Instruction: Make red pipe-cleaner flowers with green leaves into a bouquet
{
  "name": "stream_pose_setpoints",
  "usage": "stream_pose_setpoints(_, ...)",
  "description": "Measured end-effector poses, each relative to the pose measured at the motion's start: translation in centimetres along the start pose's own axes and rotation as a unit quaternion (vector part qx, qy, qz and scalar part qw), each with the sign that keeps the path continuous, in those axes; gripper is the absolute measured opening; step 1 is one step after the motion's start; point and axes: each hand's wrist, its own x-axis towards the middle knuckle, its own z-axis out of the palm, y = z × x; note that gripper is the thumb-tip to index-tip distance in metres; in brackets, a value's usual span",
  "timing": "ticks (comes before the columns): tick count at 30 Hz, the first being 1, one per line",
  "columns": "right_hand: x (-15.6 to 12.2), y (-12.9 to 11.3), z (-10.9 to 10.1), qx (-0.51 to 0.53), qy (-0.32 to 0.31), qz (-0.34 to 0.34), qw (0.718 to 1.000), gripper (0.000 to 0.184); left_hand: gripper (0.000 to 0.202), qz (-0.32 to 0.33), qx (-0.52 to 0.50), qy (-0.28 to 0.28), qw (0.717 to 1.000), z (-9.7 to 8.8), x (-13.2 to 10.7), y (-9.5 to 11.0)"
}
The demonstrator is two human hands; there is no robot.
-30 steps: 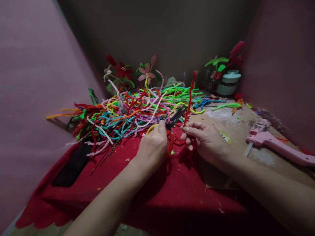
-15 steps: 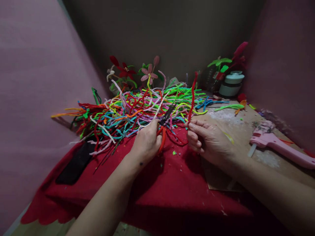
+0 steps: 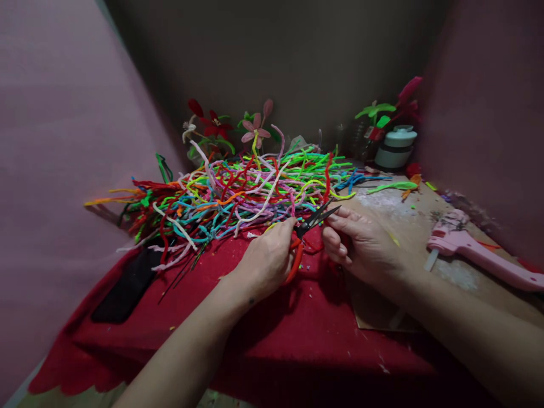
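Observation:
My left hand is closed round the orange-red handles of a pair of scissors. The dark blades are slightly apart and point right, their tips at the fingers of my right hand. Between thumb and fingers, my right hand pinches a red pipe cleaner that stands upright above the fingertips. The blades overlap the pipe cleaner just above the pinch; whether they touch it I cannot tell. Behind both hands lies a heap of many-coloured pipe cleaners.
A black phone lies on the red tablecloth at left. On the right board rests a pink glue gun. Pipe-cleaner flowers and a pale blue-green lidded jar stand at the back.
My left hand has brought the scissors right, and the blades have swung from pointing up to pointing right, at the red pipe cleaner. My right hand has stayed nearly still.

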Motion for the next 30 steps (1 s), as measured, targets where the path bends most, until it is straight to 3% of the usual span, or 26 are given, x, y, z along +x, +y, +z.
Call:
stream_pose_setpoints(7,0.11,0.09,0.04,-0.048,0.023,-0.007,0.999,0.006,0.042,0.004,0.083,0.029,0.996,0.59,-0.28,-0.15)
stream_pose_setpoints(17,-0.12,-0.26,0.59,-0.122,0.069,-0.025,0.990,0.005,0.043,-0.013,0.113,0.007,0.993,0.60,-0.33,-0.03)
stream_pose_setpoints(30,-0.10,-0.09,0.61,-0.117,0.062,-0.018,0.991,0.007,0.042,0.000,0.138,-0.019,0.990,0.83,-0.60,0.02)
